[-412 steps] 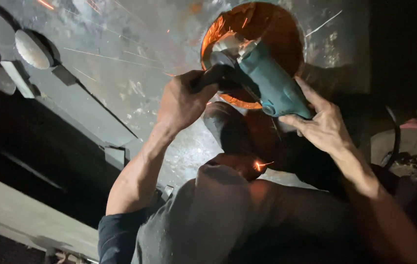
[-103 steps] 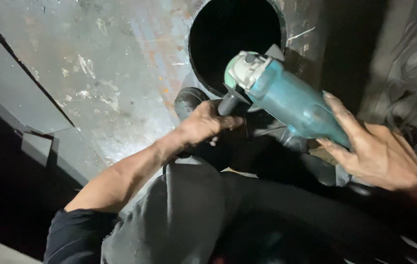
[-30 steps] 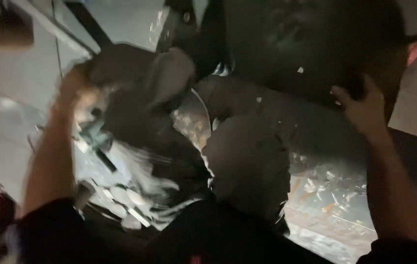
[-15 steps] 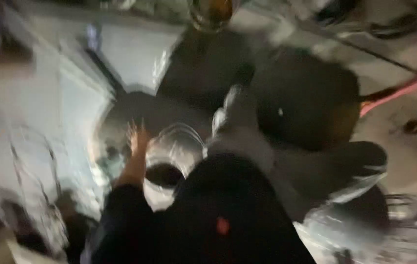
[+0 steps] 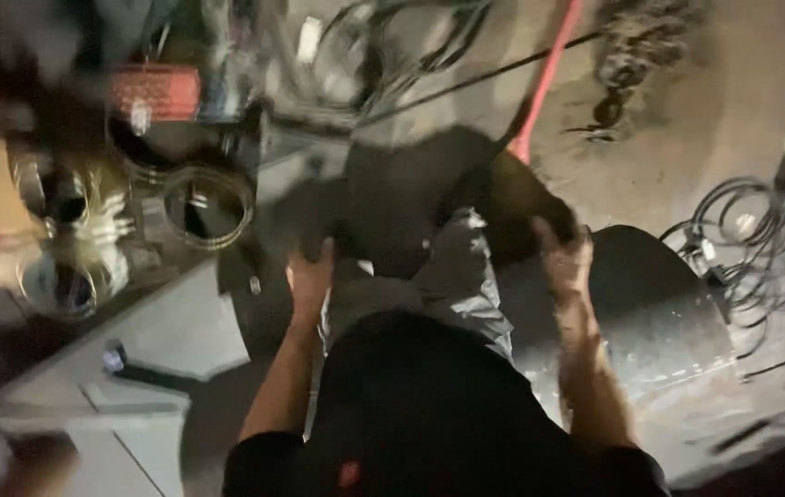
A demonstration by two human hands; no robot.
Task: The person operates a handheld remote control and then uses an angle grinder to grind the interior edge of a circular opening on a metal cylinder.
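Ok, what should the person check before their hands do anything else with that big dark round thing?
1. Left hand on the dark round piece: ok, it rests at the lower left edge.
2. Right hand on it too: ok, at the right edge.
3. Firm grip: cannot tell, the picture is blurred.
4. Both hands free of tools: ok, neither holds one.
5. Floor around: not ok, coiled cables lie to the right and metal rings to the left.
6. Red handle: not ok, it slants down close behind the piece.
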